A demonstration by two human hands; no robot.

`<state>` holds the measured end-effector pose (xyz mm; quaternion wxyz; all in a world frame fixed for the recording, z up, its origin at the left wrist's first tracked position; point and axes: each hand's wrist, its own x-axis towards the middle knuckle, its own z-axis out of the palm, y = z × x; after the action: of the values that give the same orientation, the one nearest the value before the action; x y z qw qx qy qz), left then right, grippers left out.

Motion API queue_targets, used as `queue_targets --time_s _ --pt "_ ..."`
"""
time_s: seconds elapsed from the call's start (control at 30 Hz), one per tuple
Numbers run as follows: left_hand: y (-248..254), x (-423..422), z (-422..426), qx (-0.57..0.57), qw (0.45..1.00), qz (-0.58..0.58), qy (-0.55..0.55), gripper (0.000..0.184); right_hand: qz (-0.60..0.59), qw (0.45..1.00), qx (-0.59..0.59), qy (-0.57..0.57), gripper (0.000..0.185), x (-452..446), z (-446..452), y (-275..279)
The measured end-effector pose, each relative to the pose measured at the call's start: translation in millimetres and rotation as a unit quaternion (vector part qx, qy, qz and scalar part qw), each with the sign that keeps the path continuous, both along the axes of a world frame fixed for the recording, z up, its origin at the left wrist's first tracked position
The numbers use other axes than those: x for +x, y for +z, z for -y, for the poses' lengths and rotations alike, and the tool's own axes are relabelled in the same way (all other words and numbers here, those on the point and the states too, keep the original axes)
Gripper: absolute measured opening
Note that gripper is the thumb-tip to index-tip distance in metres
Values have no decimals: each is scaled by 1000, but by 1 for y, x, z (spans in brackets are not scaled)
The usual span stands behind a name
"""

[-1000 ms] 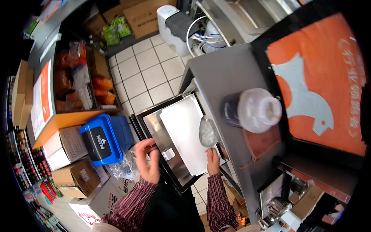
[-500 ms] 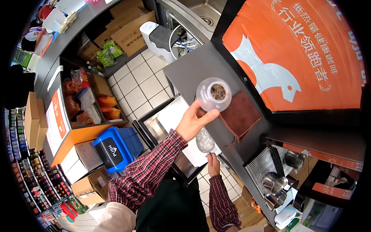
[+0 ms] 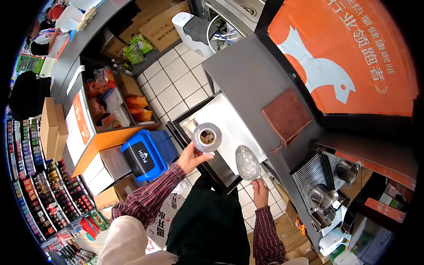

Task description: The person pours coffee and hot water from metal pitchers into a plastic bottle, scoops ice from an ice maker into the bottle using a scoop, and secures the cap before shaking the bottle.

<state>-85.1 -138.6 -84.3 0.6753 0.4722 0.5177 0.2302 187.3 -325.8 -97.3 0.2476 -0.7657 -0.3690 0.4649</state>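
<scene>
My left hand (image 3: 192,158) is wrapped round a translucent round bottle (image 3: 214,147) with a wide mouth and something dark and speckled inside. It is over the white panel of the pulled-out drawer (image 3: 217,115). My right hand (image 3: 260,193) grips the handle of a scoop (image 3: 248,162) full of clear ice. The scoop hangs over the drawer's near right part, to the right of the bottle and apart from it.
A folded brown cloth (image 3: 287,115) lies on the grey counter (image 3: 247,75) at the right. Metal pitchers (image 3: 323,196) stand on a drip grate (image 3: 309,176). On the left are a blue push-lid bin (image 3: 162,148), cardboard boxes (image 3: 117,164) and a compartment of bagged goods (image 3: 110,104).
My left hand has carried the bottle from over the counter leftward and down to above the drawer. The right hand with the scoop has shifted slightly right in view. The whole view has shifted.
</scene>
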Motion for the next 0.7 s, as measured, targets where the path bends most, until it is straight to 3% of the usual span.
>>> queue_targets --time_s 0.13,0.27,0.37,0.7 --pt "-34 10 -8 -45 994 -81 -64 63 33 999 10 29 25 3 -8 30" --pt "-81 26 -2 -9 995 -74 -73 64 33 999 26 27 23 -3 -30 53" --pt "-103 37 -2 98 984 -116 -89 59 70 996 23 51 24 -7 -38 52" --pt "-123 53 -5 152 974 -131 -101 52 125 989 -17 78 29 -11 -35 40"
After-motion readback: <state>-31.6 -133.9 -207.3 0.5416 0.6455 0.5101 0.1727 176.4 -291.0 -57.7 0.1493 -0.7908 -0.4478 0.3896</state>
